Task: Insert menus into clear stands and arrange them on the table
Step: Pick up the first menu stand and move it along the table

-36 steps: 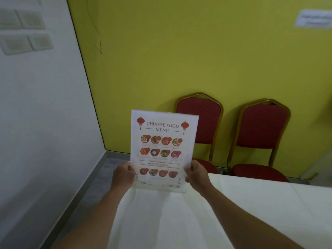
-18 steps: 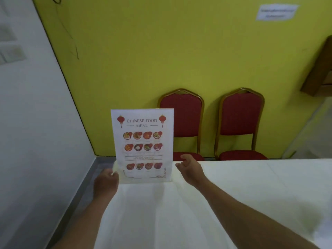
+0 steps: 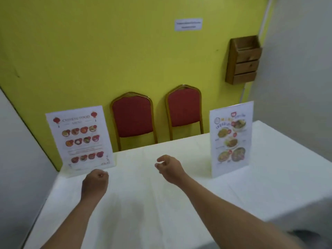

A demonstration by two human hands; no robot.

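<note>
Tabletop (image 3: 161, 203) covered in white cloth, seen from the head camera, with two menus standing upright on it at opposite far corners. Chinese food menu (image 3: 80, 138), printed with red lanterns and rows of small dish photographs, stands at the far left corner, tilted slightly back; its clear stand is hard to make out, though a transparent base edge shows faintly below the sheet. Second menu (image 3: 230, 138), with larger dish photographs and coloured lettering too blurred to read, stands at the far right, angled toward the centre of the tabletop. The two menus are well apart, with bare cloth between them.

Left hand (image 3: 94, 182) hovers just in front of the lower edge of the Chinese food menu, fingers curled into a loose fist and holding nothing; whether a knuckle touches the stand base cannot be told. Right hand (image 3: 169, 168) is raised over the middle of the tabletop, fingers half curled with thumb and forefinger narrowly apart, empty, and clear of both menus. Both forearms extend from the lower edge of the view.

Behind the tabletop, two red padded chairs (image 3: 158, 115) with gold frames stand side by side against a yellow wall (image 3: 107, 51). A wooden wall box (image 3: 243, 60) and a small paper notice (image 3: 188, 24) are fixed to that wall.
</note>
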